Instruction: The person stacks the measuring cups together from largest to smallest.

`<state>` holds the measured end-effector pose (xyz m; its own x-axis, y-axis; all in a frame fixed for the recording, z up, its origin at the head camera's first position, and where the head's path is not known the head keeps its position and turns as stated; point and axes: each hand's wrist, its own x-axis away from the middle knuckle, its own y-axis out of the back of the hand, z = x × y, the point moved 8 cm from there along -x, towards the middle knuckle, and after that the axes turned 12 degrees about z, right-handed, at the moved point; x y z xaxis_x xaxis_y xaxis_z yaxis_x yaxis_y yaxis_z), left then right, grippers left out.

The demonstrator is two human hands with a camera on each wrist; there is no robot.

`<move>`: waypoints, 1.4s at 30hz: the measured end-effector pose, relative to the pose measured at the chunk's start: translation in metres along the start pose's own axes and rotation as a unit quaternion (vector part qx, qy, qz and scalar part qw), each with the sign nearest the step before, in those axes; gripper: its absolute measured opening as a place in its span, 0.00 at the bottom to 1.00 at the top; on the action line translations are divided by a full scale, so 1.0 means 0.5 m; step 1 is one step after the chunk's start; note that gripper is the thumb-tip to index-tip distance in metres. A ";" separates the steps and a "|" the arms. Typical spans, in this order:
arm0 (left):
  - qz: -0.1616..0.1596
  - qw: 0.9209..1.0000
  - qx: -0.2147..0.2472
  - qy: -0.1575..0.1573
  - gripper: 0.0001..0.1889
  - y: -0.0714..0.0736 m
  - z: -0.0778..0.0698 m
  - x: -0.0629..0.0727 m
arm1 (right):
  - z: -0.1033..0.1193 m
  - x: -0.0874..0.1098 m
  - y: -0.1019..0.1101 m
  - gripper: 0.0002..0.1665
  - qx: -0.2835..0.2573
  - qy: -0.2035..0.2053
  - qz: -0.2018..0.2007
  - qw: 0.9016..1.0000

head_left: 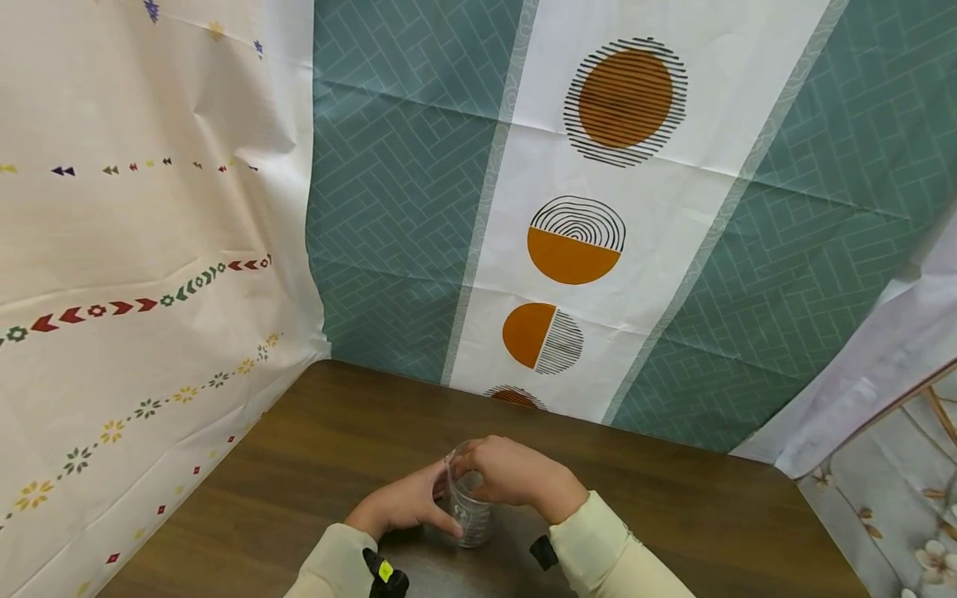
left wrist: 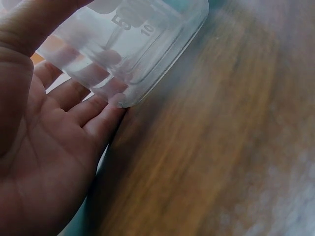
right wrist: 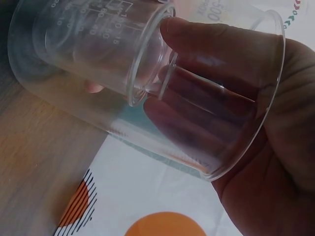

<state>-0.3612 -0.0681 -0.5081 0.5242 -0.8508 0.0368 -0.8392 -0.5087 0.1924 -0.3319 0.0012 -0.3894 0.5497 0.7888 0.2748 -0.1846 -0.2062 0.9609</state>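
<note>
A large clear beaker with printed volume marks stands over the tabletop in the head view. My left hand holds it from the left side, thumb in front and fingers behind; the left wrist view shows its fingers through the clear wall near the base. Inside the large beaker sits a smaller graduated beaker, seen in the right wrist view. My right hand reaches down through the large beaker's mouth. Its thumb and fingertips pinch at the smaller beaker's rim. In the head view the right hand covers part of the large beaker's opening.
The dark brown wooden table extends around both hands. A green and white patterned cloth hangs behind it, and a cream cloth lines the left side. Black wrist straps show at the sleeves. Floral fabric lies beyond the right edge.
</note>
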 end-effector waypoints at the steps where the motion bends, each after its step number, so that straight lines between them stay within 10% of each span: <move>1: 0.000 1.000 0.000 0.001 0.56 0.001 0.000 0.000 | -0.001 0.000 0.000 0.16 -0.001 -0.002 0.001 1.000; 42: 0.008 1.000 -0.002 -0.005 0.57 -0.002 0.002 -0.002 | 0.000 0.006 -0.001 0.17 -0.009 0.007 0.002 1.000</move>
<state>-0.3612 -0.0669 -0.5093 0.5086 -0.8605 0.0305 -0.8473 -0.4939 0.1952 -0.3301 0.0038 -0.3891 0.5378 0.7959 0.2780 -0.2015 -0.1988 0.9591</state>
